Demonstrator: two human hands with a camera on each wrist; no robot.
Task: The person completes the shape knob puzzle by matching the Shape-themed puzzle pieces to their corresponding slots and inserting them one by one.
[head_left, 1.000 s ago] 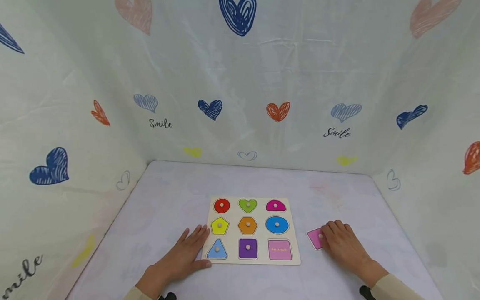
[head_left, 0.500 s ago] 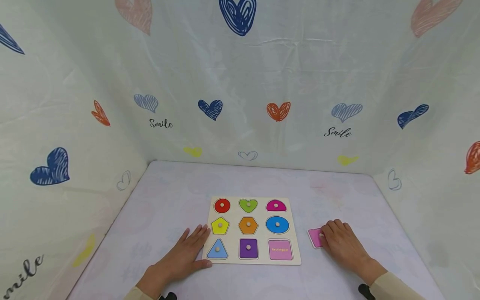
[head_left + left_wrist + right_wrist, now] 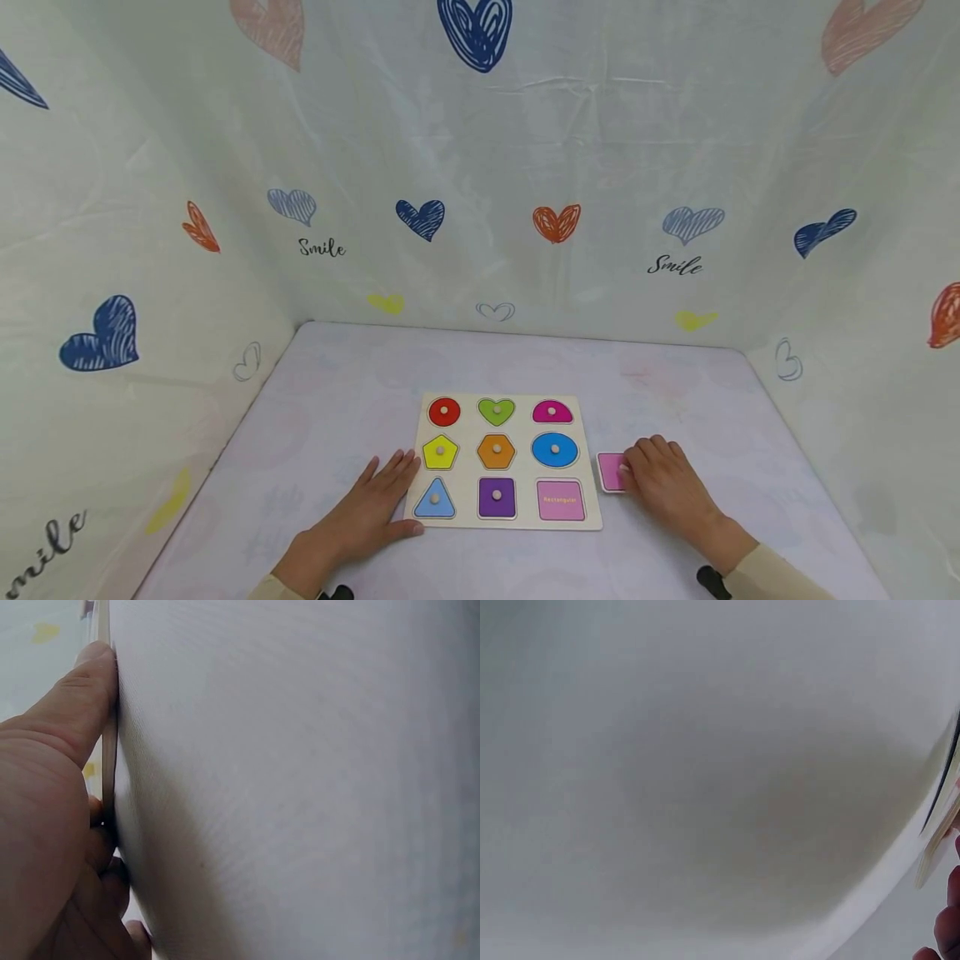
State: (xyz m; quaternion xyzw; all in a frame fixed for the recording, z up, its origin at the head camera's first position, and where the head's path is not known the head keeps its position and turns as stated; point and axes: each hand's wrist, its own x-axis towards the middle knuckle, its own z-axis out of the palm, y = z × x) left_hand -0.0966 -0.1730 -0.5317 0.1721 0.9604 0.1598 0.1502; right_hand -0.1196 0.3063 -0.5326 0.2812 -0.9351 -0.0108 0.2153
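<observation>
A wooden shape puzzle board [image 3: 517,463] lies on the table, with knobbed shapes in its slots. Its lower right slot [image 3: 560,500] holds no piece and shows pink with the word "Rectangular". My left hand [image 3: 367,508] rests flat at the board's left edge, fingers straight, fingertips and thumb touching it; the thumb shows against the board's edge in the left wrist view. My right hand [image 3: 671,487] pinches the pink rectangle puzzle piece [image 3: 611,472] just off the board's right edge. Fingers hide part of this piece. In the right wrist view the piece's edge [image 3: 935,844] shows at the far right.
The pale table [image 3: 517,358] reaches back to a white curtain [image 3: 480,150] printed with hearts, which also hangs on both sides. Seated in the board are pieces such as a red circle [image 3: 444,412], a blue oval [image 3: 553,449] and a purple square [image 3: 497,497].
My right hand has moved left with the pink rectangle piece, bringing it beside the board and turning it straighter. The left hand and the board have stayed in place.
</observation>
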